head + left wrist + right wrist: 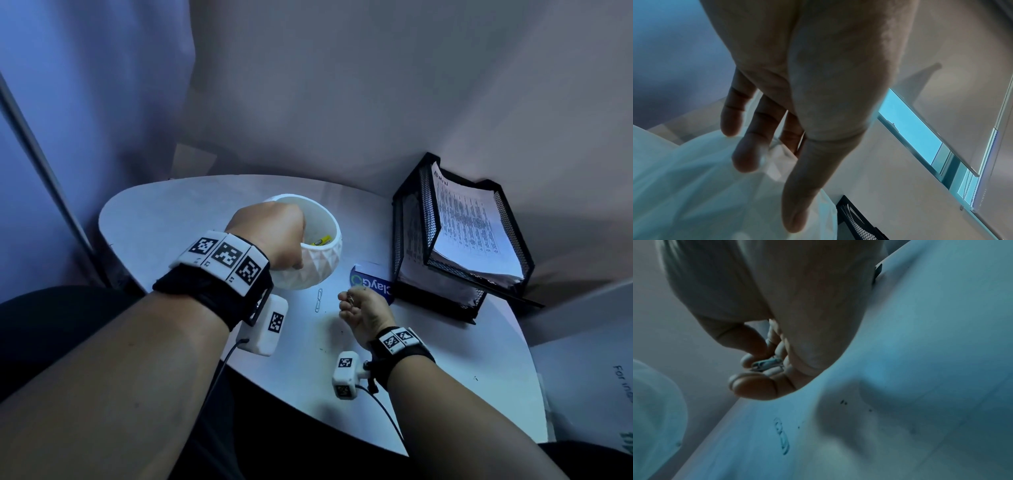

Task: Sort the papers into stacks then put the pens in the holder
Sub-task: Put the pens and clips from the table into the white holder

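A white faceted holder (322,267) stands on the round white table (445,359), with a yellow pen or marker (320,241) lying inside. My left hand (274,236) pinches the holder's left rim: the thumb (797,194) lies on the outer wall and the fingers (748,154) reach over the rim. To the right of the holder, my right hand (356,310) hovers just above the table, fingers (754,386) curled round a few small metal paper clips (766,364). Printed papers (469,222) lie stacked in a black mesh tray (513,246).
Two linked paper clips (319,299) lie on the table between holder and right hand. A blue card (371,282) rests against the mesh tray's foot. Walls close in behind the table. My dark-clad legs are under its near edge.
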The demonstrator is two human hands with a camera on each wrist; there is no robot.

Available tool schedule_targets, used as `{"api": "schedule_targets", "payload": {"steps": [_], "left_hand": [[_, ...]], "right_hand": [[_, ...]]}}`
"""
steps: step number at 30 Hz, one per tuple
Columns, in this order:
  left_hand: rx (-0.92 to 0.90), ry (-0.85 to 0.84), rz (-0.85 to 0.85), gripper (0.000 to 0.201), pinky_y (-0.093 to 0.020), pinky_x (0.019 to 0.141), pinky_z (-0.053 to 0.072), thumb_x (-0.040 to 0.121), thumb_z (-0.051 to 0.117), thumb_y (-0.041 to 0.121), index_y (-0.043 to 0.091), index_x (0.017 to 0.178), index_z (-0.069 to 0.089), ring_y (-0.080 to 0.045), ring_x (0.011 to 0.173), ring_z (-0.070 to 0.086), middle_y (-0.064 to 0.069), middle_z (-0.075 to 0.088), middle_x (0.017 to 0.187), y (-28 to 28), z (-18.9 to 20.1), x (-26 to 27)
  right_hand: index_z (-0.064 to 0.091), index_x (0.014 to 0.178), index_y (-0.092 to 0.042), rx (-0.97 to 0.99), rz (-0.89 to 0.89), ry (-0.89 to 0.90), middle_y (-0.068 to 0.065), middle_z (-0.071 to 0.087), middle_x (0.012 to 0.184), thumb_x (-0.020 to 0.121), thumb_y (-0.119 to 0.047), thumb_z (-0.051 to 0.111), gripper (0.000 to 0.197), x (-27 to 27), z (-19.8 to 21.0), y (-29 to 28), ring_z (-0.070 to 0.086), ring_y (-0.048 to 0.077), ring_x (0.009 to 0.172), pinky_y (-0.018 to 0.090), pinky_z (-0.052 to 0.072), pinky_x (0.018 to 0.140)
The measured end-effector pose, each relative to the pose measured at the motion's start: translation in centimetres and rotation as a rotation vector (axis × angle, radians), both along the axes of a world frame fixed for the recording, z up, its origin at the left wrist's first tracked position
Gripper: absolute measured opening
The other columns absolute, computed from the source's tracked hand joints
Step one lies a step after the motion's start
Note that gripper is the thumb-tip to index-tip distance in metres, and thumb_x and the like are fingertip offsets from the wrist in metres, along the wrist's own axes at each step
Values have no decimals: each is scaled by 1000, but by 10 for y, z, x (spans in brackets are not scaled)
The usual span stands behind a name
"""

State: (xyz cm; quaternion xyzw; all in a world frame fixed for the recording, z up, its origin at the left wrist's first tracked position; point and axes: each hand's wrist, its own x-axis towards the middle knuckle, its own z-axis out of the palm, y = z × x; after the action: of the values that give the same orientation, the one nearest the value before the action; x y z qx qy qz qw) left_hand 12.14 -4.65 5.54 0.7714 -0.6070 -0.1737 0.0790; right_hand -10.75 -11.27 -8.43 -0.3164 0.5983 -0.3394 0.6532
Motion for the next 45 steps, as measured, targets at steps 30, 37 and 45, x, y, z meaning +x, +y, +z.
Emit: {"api": "schedule_targets", "payload": {"steps": [30,37,45], "left_hand": [[0,25,30,19,-31,65,46,76,78,37,25,88,69,-25,85,66,6,65,80,-2,-1,3],[12,21,16,24,-32,66,47,74,80,41,27,89,68,-25,85,66,7,65,81,-4,-3,-4],[13,19,19,25,-33,67,49,76,82,42,26,90,70,-26,85,67,5,66,83,-2,-3,-1]], "right_hand": [[33,60,-23,84,2,184,-2,25,53,74,-15,43,18,-11,-11,-19,18,16,44,26,17,45],[44,60,-16,104,-35,-112,5,45,58,69,-12,39,12,-17,5,-3,30,18,46,20,21,44],[38,68,-19,-8,134,159,4,41,57,83,-2,47,24,13,-6,-3,30,15,44,19,19,47]]}}
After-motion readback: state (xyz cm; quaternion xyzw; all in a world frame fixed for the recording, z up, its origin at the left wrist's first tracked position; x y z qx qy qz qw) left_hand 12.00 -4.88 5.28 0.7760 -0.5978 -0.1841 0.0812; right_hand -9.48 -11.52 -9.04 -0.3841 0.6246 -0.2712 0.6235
